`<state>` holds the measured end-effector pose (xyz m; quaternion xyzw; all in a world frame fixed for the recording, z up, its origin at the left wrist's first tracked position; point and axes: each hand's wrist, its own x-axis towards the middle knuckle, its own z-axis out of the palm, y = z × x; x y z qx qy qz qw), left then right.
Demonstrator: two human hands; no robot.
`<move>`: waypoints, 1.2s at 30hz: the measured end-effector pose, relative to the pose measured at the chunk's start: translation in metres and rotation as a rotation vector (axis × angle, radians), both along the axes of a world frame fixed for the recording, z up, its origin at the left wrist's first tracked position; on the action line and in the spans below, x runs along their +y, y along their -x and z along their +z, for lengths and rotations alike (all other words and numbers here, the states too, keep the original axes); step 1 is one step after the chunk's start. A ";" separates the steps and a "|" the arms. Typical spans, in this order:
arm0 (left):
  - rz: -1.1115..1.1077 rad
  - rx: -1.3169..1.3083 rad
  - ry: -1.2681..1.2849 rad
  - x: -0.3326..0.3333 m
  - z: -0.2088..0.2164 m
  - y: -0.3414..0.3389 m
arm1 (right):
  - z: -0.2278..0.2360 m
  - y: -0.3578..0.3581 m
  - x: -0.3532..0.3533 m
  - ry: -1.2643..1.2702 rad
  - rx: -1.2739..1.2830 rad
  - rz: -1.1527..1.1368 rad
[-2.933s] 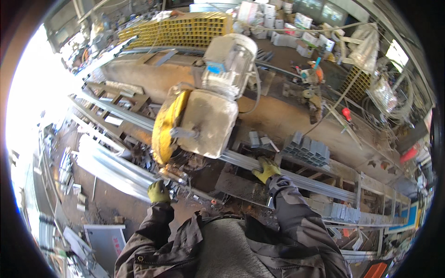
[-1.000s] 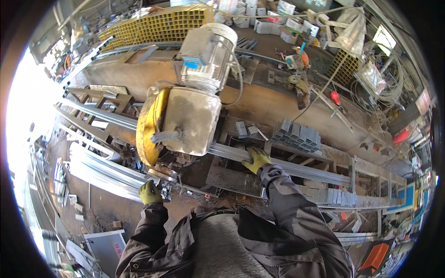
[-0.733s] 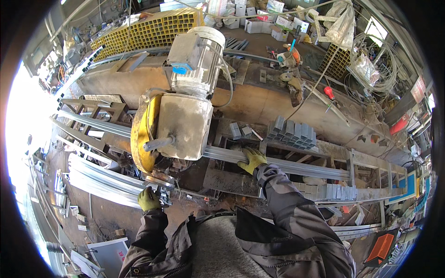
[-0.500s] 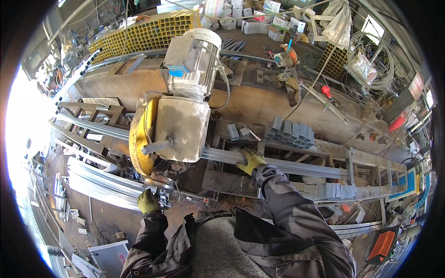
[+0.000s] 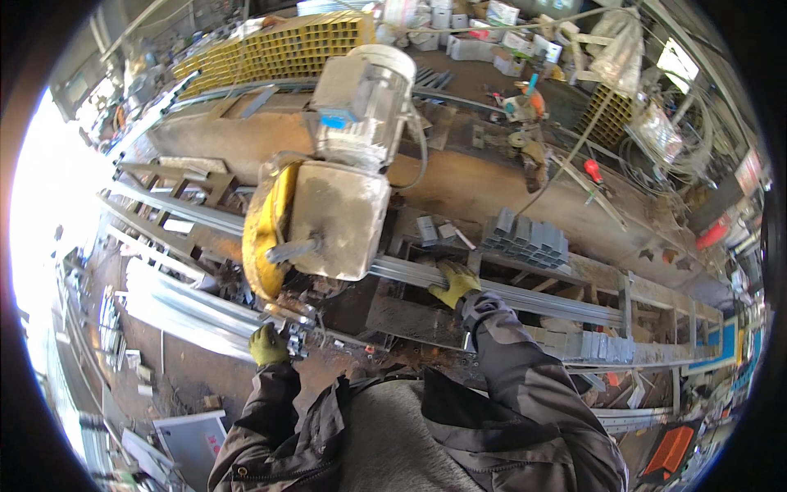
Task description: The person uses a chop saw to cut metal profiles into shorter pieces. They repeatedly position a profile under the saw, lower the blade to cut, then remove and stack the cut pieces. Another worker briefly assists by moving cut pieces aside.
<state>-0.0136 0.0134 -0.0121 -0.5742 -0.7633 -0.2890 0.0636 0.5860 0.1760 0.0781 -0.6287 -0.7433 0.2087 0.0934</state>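
Person's gloved left hand (image 5: 269, 344) back upward, fingers bent, grip unclear; left forearm (image 5: 269, 399) angled forward, slightly inward. Gloved right hand (image 5: 456, 284) farther forward, palm down, thumb spread; right forearm (image 5: 510, 338) slanting forward, leftward.

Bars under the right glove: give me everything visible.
The long metal bars are slim, silvery grey and dull-shiny, perhaps galvanized steel, several lying side by side. They slant gently down toward picture right, where they seem to end near a grey crosspiece. The right hand rests on them, thumb apart from fingers. Leftward they disappear behind the yellow-guarded machine; whether the similar bars beyond are the same ones is hidden.
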 end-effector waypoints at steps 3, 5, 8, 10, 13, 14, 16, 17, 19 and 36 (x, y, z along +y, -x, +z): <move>-0.009 0.030 -0.048 -0.004 0.002 -0.002 | -0.001 0.004 0.002 -0.009 -0.045 -0.008; 0.008 -0.013 0.001 -0.005 0.007 -0.004 | -0.003 0.002 0.002 0.001 -0.056 -0.002; 0.012 -0.004 -0.055 -0.007 0.016 -0.011 | -0.006 0.002 0.004 -0.018 -0.044 0.019; 0.016 -0.004 -0.044 -0.007 0.021 -0.014 | -0.008 0.001 0.004 -0.022 -0.046 0.019; 0.020 0.001 -0.052 -0.006 0.026 -0.017 | -0.008 0.001 0.004 0.004 -0.087 0.005; 0.019 0.000 -0.057 -0.006 0.026 -0.017 | -0.008 0.002 0.003 -0.015 -0.055 0.020; 0.018 0.001 -0.066 -0.006 0.025 -0.016 | -0.007 0.002 0.003 -0.008 -0.065 0.005; 0.017 0.001 -0.068 -0.006 0.024 -0.016 | -0.007 0.002 0.002 -0.023 -0.038 0.017; 0.015 0.000 -0.071 -0.005 0.021 -0.014 | -0.007 0.002 0.002 -0.021 -0.050 0.003; 0.011 -0.029 -0.034 -0.008 0.000 -0.006 | -0.026 0.007 0.003 0.026 -0.103 -0.006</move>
